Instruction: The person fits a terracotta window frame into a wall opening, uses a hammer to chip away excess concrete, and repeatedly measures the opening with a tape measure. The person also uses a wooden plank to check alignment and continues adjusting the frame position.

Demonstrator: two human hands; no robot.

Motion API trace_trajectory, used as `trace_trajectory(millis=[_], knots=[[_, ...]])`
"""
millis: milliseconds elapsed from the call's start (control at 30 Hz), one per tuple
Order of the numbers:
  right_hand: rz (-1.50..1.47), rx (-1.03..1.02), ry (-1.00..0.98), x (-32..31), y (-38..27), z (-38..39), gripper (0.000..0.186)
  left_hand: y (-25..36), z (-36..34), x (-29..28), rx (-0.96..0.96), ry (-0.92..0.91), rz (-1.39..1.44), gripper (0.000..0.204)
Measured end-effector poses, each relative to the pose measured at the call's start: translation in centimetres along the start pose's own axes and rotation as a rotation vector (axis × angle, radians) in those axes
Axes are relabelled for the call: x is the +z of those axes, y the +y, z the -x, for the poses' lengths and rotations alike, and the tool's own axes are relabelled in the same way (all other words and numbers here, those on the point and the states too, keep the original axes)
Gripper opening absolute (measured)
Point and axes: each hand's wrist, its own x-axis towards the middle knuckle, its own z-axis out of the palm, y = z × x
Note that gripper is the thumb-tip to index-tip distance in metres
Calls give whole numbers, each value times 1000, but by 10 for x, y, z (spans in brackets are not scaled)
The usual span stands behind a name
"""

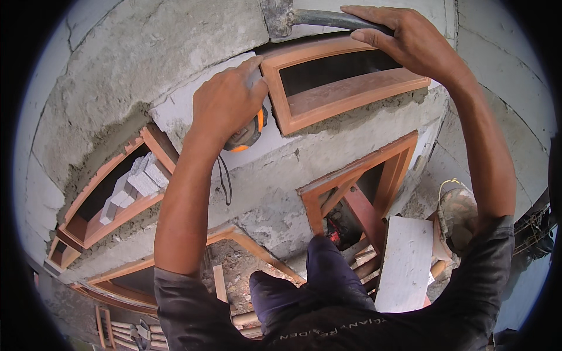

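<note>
My left hand is closed over a black and orange tape measure, mostly hidden by the hand, with a thin dark cord loop hanging below. Its fingertips reach the upper left corner of a reddish-brown wooden window frame set in the wall. In my right hand, a hammer's dark handle lies between the thumb below and the stretched fingers above. Its grey, mortar-stained head points left, above the frame. White block shows in the wall beside my left hand.
A second wooden frame at left holds several pale block pieces. Below sits a larger wooden opening. A white board stands near my legs, beside a mortar-stained bucket. Bamboo poles and rubble lie below.
</note>
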Motion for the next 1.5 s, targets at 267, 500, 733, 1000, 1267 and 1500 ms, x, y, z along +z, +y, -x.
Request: trace_trajectory(millis=[267,500,733,1000,1267,1500], knots=[[87,-106,6,23,8,-16,37,4,-6,6,-6,-2,-43,50],[181,-147,39,35,18,-16,37,0,-7,10,46,34,-34,53],[254,-191,141,36,14,-4,37,-1,-9,10,60,34,-22,53],[207,-182,166,42,23,-6,37,-4,-11,11,49,20,-22,53],[281,-172,134,44,19,-5,36,-4,-10,12,61,46,-64,53],[266,-233,257,39,13,1,34,-7,-10,16,63,63,-98,52]])
